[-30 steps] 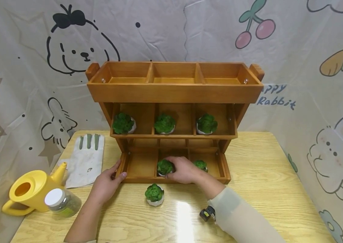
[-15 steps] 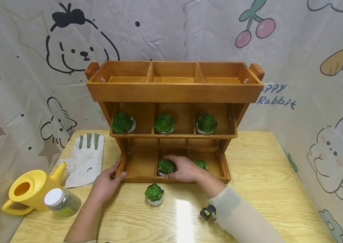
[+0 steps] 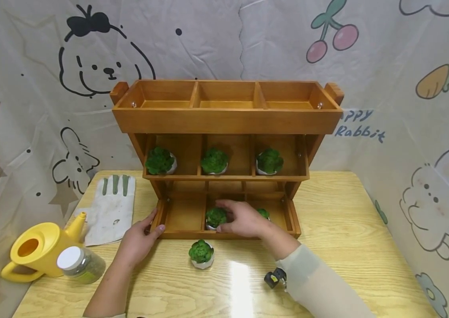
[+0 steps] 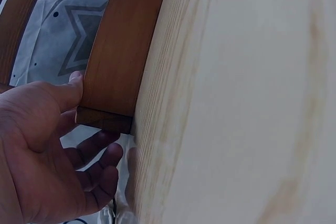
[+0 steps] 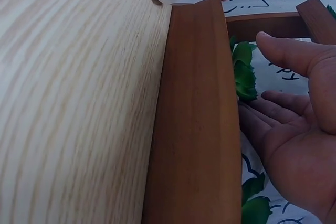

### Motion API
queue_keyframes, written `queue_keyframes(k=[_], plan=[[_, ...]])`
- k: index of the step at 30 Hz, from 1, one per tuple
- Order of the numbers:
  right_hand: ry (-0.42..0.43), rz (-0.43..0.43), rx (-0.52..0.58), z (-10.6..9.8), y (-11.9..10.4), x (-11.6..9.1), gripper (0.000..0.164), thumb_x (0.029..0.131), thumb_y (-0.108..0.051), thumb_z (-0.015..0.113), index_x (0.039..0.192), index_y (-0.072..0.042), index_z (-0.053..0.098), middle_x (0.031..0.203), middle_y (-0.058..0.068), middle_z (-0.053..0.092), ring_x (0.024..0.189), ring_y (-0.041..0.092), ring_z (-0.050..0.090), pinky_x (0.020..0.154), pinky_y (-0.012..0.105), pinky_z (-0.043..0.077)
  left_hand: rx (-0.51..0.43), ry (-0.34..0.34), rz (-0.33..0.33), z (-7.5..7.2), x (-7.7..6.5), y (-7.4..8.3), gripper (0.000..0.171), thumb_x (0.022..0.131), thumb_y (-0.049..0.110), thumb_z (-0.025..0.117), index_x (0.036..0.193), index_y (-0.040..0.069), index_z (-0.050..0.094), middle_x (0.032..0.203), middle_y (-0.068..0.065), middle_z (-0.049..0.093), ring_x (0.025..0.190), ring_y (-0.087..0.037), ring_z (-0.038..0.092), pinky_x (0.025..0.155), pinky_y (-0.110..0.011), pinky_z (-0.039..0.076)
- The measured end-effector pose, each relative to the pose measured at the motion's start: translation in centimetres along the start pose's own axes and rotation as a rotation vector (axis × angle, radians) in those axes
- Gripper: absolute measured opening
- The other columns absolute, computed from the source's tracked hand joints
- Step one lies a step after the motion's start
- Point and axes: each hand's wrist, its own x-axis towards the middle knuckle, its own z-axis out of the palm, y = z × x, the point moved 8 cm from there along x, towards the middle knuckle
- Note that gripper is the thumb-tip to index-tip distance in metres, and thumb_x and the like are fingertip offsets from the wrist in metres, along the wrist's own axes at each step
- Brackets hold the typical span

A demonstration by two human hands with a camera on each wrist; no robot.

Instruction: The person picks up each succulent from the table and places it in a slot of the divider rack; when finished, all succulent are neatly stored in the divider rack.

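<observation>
A wooden three-tier plant stand (image 3: 226, 121) stands on the table. At the left end of its bottom tier my left hand (image 3: 138, 240) grips the corner, thumb on the front board (image 4: 118, 51) and fingers at the end. My right hand (image 3: 244, 219) is at the bottom middle compartment, beside a small potted succulent (image 3: 215, 217). In the right wrist view its fingers are extended and the thumb stands apart from the green leaves (image 5: 244, 72). Another succulent (image 3: 263, 213), partly hidden by that hand, sits in the bottom right compartment. One more succulent (image 3: 201, 252) in a white pot stands before the stand.
Three succulents fill the middle tier, including one at centre (image 3: 214, 161). At left are a yellow watering can (image 3: 41, 249), a lidded jar (image 3: 82, 265) and a work glove (image 3: 111, 212). A small black device (image 3: 275, 278) is beside the right sleeve.
My right hand has loosened around the succulent in the bottom middle compartment and shifted slightly right, its fingers now wider apart. The left hand stays on the stand's corner.
</observation>
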Motion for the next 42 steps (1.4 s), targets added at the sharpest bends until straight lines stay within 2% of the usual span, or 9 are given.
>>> queue_keyframes(k=[11,19,24,33,42], plan=[[-0.009,-0.041,0.075,-0.6,-0.7,-0.7,0.077,0.092,-0.019,0.081,0.156,0.000,0.043,0.155,0.011,0.051,0.138,0.032,0.054,0.110,0.041,0.047,0.016,0.003,0.008,-0.2,-0.1,0.5,0.072,0.106,0.044,0.059,0.165,0.016,0.030,0.151,-0.031,0.048,0.127,-0.047,0.056,0.103,-0.063,0.045],[0.000,-0.064,0.061,-0.9,-1.3,-1.6,0.076,0.092,-0.017,0.080,0.157,-0.002,0.043,0.156,0.011,0.050,0.138,0.030,0.054,0.109,0.041,0.047,0.014,0.000,0.003,-0.1,0.1,0.4,0.072,0.105,0.046,0.059,0.165,0.016,0.030,0.152,-0.031,0.048,0.127,-0.047,0.057,0.103,-0.063,0.046],[0.008,-0.087,0.075,-0.9,-1.9,-2.3,0.074,0.093,-0.016,0.080,0.156,-0.002,0.044,0.155,0.014,0.051,0.137,0.033,0.055,0.108,0.045,0.048,0.013,-0.001,0.005,-0.1,0.0,0.4,0.072,0.106,0.044,0.059,0.165,0.016,0.030,0.151,-0.031,0.048,0.126,-0.047,0.057,0.102,-0.063,0.046],[0.008,-0.103,0.099,-0.3,-2.5,-3.3,0.070,0.094,-0.014,0.079,0.154,0.000,0.046,0.147,0.017,0.058,0.131,0.032,0.060,0.104,0.043,0.051,0.014,-0.003,0.008,-0.2,-0.2,0.4,0.073,0.105,0.047,0.059,0.165,0.016,0.030,0.151,-0.031,0.048,0.127,-0.046,0.056,0.102,-0.063,0.046],[-0.006,-0.116,0.115,0.6,-2.2,-3.7,0.069,0.092,-0.014,0.081,0.152,-0.001,0.049,0.144,0.010,0.061,0.123,0.024,0.064,0.101,0.037,0.053,0.012,-0.003,0.008,-0.2,-0.2,0.4,0.071,0.106,0.044,0.059,0.165,0.016,0.030,0.152,-0.031,0.048,0.126,-0.046,0.057,0.102,-0.062,0.046]])
